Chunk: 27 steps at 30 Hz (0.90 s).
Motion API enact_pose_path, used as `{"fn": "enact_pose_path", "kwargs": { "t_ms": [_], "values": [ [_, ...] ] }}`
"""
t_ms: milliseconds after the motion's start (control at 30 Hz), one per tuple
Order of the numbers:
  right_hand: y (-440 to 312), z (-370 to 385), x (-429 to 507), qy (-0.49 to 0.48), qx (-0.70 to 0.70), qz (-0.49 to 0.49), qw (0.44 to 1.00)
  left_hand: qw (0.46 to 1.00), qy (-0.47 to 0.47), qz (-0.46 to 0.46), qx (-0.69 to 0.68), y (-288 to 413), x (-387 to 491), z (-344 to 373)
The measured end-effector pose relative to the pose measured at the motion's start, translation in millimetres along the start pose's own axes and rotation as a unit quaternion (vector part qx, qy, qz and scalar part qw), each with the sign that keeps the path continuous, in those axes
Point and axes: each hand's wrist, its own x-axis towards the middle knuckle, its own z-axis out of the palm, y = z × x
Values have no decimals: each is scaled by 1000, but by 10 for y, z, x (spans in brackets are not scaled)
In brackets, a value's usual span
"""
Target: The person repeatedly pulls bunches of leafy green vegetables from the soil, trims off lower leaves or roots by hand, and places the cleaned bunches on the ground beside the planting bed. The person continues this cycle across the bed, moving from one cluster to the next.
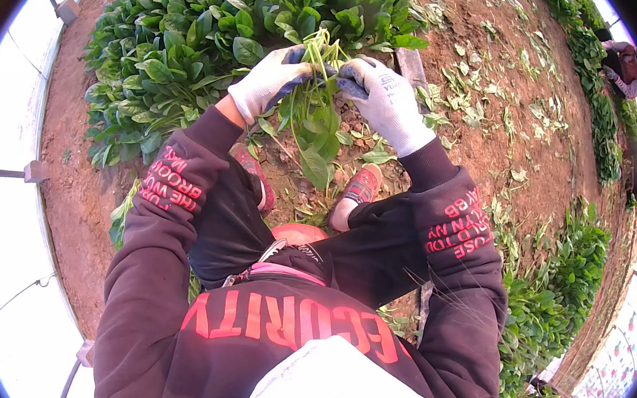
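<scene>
My left hand [279, 82], in a white knit glove with a blue coated palm, grips a small bunch of leafy greens that look like spinach [314, 124]. The pale stem ends [320, 46] point up and away from me, while the leaves hang down towards my feet. From the right, my right hand [372, 90], gloved alike, has its fingers curled in against the stems of the same bunch. Its fingertips are partly hidden. Just beyond both hands stands a dense bed of growing spinach [239, 28].
Bare soil with scattered loose leaves [474, 86] stretches to the right. A narrow board [411, 66] stands by the bed's edge. Cut greens [561, 273] are heaped at lower right. Another person [625, 68] is at the far right. Plastic sheeting [5, 229] runs along the left.
</scene>
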Motion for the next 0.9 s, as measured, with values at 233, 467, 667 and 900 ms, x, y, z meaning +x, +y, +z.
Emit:
{"fn": "enact_pose_path", "kwargs": {
  "t_ms": [233,467,667,900],
  "values": [
    [488,-212,-171,-93,-153,97,979,957,94,38,272,-5,12,-62],
    [412,-22,-36,7,45,45,998,938,110,126,303,-17,-51,106],
    [59,231,121,-11,255,118,960,978,68,104,167,-61,-71,277],
    [12,505,161,80,483,171,855,922,94,145,347,3,-75,415]
  ]
}}
